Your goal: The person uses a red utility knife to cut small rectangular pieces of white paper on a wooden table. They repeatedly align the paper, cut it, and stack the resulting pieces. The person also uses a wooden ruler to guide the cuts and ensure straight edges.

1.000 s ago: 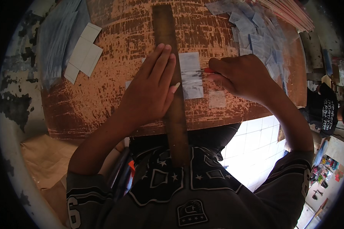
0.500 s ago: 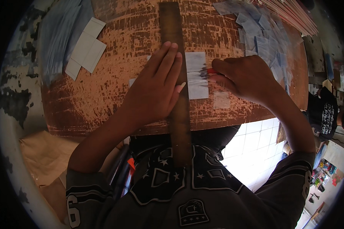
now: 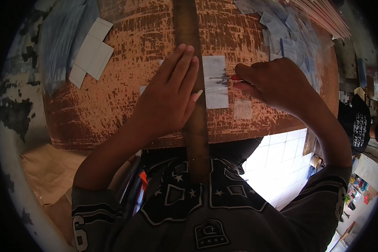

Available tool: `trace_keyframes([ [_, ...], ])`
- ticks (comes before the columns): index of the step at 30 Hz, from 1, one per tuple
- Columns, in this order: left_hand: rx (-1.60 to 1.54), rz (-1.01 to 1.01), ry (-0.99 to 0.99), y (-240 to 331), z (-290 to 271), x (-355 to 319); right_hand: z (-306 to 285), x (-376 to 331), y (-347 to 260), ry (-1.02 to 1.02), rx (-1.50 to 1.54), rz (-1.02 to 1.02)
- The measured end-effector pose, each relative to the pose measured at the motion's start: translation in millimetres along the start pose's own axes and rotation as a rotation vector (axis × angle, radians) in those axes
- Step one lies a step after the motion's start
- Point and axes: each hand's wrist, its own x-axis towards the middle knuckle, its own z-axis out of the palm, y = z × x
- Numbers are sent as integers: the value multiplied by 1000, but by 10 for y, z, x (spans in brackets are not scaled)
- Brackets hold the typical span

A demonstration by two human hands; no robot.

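Observation:
My left hand [image 3: 170,94] lies flat, fingers together, pressing a long wooden ruler [image 3: 193,105] down on the worn brown table [image 3: 126,42]. The ruler runs from the far side of the table toward my chest. Just right of the ruler lies a small white paper piece [image 3: 215,82], partly tucked under the ruler's edge. My right hand [image 3: 275,84] is closed around a thin red-handled blade or pen [image 3: 227,78], its tip resting on the paper next to the ruler.
Cut white paper rectangles [image 3: 91,52] lie at the table's far left beside bluish sheets [image 3: 65,40]. A heap of small pale paper pieces [image 3: 287,33] sits far right, with thin sticks [image 3: 323,19] beyond. Another small paper square [image 3: 242,109] lies near the front edge. White tiled floor shows below right.
My right hand with the tool has stayed at the paper beside the ruler, shifting only slightly. The left hand keeps pressing the ruler.

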Motion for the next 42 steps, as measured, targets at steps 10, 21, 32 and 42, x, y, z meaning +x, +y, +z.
trace_keyframes([
  [10,-16,-12,-17,4,-19,11,79,-115,148,50,-6,-32],
  [21,-3,3,0,6,-4,12,152,-251,262,6,34,16],
  [32,-15,11,34,-1,20,-1,28,-316,379,191,279,295],
  [42,-16,22,56,-4,42,-2,670,220,533,709,35,589],
])
